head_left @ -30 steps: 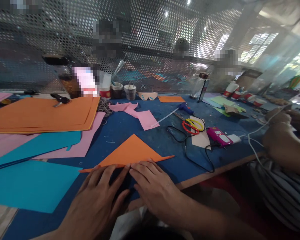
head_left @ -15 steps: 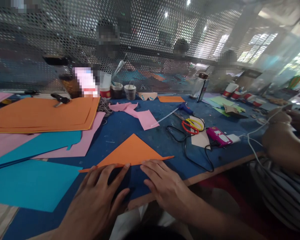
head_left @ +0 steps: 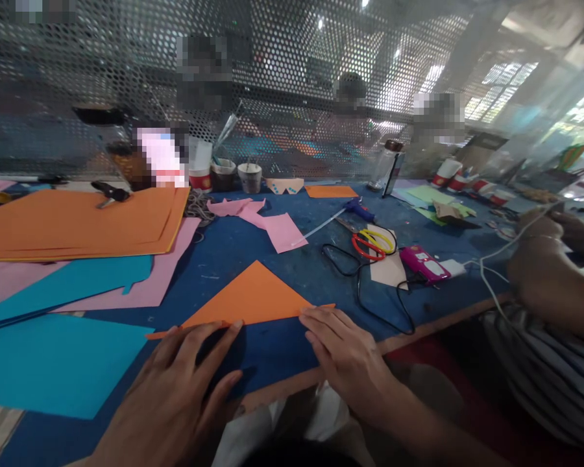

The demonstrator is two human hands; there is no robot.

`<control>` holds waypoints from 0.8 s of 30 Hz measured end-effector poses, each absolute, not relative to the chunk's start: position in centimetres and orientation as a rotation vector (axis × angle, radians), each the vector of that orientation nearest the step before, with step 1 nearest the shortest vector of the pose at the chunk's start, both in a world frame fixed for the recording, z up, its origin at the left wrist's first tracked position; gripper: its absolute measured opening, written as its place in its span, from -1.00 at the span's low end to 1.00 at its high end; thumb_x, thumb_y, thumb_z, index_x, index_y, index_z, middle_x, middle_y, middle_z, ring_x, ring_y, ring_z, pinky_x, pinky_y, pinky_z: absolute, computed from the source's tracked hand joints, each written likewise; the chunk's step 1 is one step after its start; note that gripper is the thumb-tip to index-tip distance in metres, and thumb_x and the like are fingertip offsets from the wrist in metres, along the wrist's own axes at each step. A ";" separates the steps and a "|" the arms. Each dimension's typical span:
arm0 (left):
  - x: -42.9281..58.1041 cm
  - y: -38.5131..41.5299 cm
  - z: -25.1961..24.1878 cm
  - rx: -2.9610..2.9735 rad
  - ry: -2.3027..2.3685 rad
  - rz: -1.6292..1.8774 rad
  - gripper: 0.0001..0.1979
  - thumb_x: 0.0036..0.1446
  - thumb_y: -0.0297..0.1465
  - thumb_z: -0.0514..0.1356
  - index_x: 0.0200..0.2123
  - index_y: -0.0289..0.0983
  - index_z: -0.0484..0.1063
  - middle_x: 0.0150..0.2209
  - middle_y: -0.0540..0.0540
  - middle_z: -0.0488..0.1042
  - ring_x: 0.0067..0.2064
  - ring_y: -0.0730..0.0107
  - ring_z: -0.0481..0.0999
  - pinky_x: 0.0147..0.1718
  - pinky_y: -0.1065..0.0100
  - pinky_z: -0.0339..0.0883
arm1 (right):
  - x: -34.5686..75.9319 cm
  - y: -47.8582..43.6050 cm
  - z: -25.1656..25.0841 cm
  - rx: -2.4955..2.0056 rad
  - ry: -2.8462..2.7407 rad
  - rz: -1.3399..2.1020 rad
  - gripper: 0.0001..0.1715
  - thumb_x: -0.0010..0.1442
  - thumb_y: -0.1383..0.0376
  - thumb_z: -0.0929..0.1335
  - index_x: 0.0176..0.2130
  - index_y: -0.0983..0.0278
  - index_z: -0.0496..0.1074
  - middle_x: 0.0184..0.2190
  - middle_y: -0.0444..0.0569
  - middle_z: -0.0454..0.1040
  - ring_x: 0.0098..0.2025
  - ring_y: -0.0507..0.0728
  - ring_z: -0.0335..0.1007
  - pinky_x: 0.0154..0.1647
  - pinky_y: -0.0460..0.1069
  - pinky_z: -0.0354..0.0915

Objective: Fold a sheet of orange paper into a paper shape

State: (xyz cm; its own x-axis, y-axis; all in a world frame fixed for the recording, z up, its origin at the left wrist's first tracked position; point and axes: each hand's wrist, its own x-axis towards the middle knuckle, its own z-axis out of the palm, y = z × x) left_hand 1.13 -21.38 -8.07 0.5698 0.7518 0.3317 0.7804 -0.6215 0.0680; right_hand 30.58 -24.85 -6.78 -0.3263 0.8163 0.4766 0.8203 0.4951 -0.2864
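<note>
- Orange paper [head_left: 250, 295]: lying flat on the blue counter [head_left: 275, 360], just in from the front edge, peak pointing away, near side turned into a narrow strip [head_left: 159, 335] jutting past both corners.
- Left hand [head_left: 175, 376]: palm down, fingers spread, fingertips resting on the left stretch of the strip, thumb apart from the paper. No grasp noted.
- Right hand [head_left: 348, 344]: palm down, fingers extended, tips on the strip near its right end. Not clenched. Pressing force: cannot tell.
- Risk, strip: could spring open on lifting of either hand, owing to probable stiffness and no visible fastening.
- Risk, alignment: could skew or crease under uneven pressure, with hands set apart and the middle unpressed.
- Risk, left end: could catch on the blue sheet [head_left: 63, 363], from lying at or just beside its corner. Contact: cannot tell.
- Risk, right side: black cord [head_left: 359, 288] looped near the right hand; could be snagged by a sideways sweep, tugging the glue gun [head_left: 360, 209] or shifting the scissors [head_left: 358, 233].
</note>
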 end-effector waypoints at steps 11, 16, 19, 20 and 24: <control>-3.0 -21.8 -9.6 -2.687 -1.403 -0.345 -0.48 0.42 -0.08 0.07 0.33 -0.10 0.40 0.26 -0.22 0.46 0.27 -0.20 0.36 0.17 -0.22 0.32 | 30.9 -24.9 -6.9 -1.376 -2.162 -0.037 -0.65 0.50 0.40 0.28 0.19 0.25 0.50 0.11 -0.01 0.61 0.16 0.21 0.49 0.28 0.20 0.38; -1.9 -21.5 -8.6 -2.621 -1.328 -0.371 -0.49 0.39 -0.06 0.08 0.30 -0.05 0.46 0.12 -0.28 0.54 0.13 -0.28 0.46 0.20 -0.40 0.19 | 29.6 -24.5 -5.9 -1.496 -2.351 -0.187 -0.61 0.47 0.23 0.37 0.24 0.17 0.44 0.02 0.01 0.59 -0.01 0.24 0.52 0.22 0.28 0.37; -1.0 -21.3 -7.9 -2.590 -1.291 -0.310 -0.50 0.40 -0.11 0.04 0.30 -0.01 0.47 0.06 -0.31 0.56 0.04 -0.28 0.52 0.16 -0.42 0.21 | 28.8 -24.2 -5.2 -1.519 -2.477 -0.317 -0.48 0.43 0.14 0.42 0.30 0.15 0.37 -0.03 0.05 0.57 -0.06 0.27 0.50 0.14 0.29 0.39; -0.8 -21.2 -7.8 -2.585 -1.291 -0.291 -0.50 0.40 -0.12 0.03 0.29 -0.02 0.48 0.04 -0.32 0.57 0.01 -0.27 0.54 0.14 -0.41 0.22 | 28.6 -24.1 -5.1 -1.523 -2.506 -0.351 -0.45 0.41 0.11 0.44 0.30 0.16 0.37 -0.04 0.06 0.56 -0.07 0.28 0.50 0.09 0.28 0.40; -1.0 -21.0 -7.8 -2.629 -1.364 -0.339 -0.49 0.39 -0.09 0.03 0.25 -0.10 0.53 -0.01 -0.31 0.57 -0.01 -0.25 0.56 0.15 -0.37 0.25 | 28.6 -23.6 -4.9 -1.542 -2.564 -0.383 -0.52 0.39 0.12 0.45 0.22 0.16 0.42 -0.10 0.03 0.54 -0.13 0.27 0.47 -0.08 0.20 0.40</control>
